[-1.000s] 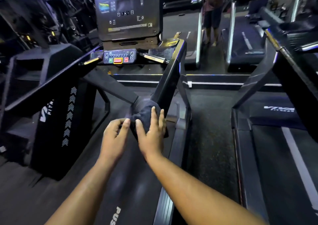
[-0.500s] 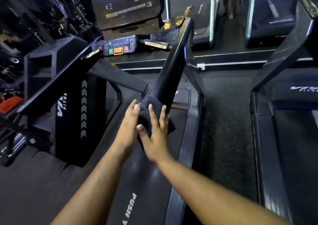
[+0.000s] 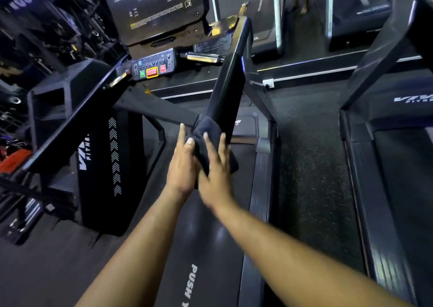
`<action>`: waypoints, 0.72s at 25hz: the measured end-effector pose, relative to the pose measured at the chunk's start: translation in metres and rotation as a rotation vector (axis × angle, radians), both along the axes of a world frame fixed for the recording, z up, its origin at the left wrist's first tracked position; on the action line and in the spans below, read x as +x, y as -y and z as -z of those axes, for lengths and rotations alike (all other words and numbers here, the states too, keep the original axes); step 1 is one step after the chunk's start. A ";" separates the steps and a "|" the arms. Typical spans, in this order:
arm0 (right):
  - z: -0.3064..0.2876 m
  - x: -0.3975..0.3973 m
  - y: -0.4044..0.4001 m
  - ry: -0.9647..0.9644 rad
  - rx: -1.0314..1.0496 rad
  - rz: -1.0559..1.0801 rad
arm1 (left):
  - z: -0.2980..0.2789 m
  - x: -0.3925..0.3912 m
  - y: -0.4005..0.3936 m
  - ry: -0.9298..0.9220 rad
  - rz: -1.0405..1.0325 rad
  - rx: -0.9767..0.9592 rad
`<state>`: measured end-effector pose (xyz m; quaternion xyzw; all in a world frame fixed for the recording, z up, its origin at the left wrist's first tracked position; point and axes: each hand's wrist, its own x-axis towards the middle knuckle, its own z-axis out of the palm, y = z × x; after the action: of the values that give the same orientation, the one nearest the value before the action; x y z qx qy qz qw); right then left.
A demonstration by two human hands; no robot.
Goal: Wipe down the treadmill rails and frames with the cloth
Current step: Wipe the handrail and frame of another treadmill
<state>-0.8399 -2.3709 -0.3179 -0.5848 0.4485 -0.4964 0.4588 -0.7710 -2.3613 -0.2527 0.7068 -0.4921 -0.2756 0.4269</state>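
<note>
The dark cloth (image 3: 212,140) is wrapped around the near, lower end of the right handrail (image 3: 228,86) of the treadmill, a little above the centre of the view. From there the rail climbs toward 12 o'clock, up to the console (image 3: 152,8) with its control panel (image 3: 153,66).

The left hand (image 3: 184,166) is laid flat against the cloth from the 9 o'clock side, fingers straight and together. The right hand (image 3: 216,177) presses on the cloth from the 6 o'clock side, fingers spread and straight, tips on the fabric. Neither hand curls around the cloth; both only push it against the rail. The right hand is a bit blurred, so whether its thumb hooks under the cloth I cannot tell.

I judge the step to be the wiping of this rail, begun at its lower end. To do it well, the two palms should keep the cloth squeezed around the rail from both sides and slide it upward toward 12 o'clock in one steady stroke, so that the top face and both side faces are cleaned together. Flat hands hold loosely, so the cloth could slip off; some steady pressure helps. The left handrail (image 3: 77,123), at 9 o'clock, and the deck side frame (image 3: 262,189), at 3 o'clock from the hands, seem still to be done.
</note>
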 end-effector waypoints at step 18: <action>0.031 -0.006 0.084 0.432 0.577 0.022 | 0.004 0.002 0.002 0.345 0.103 0.087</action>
<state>-0.8460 -2.4551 -0.3489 -0.3080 0.4692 -0.4663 0.6838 -0.7690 -2.3635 -0.2567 0.7352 -0.5812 -0.1929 0.2906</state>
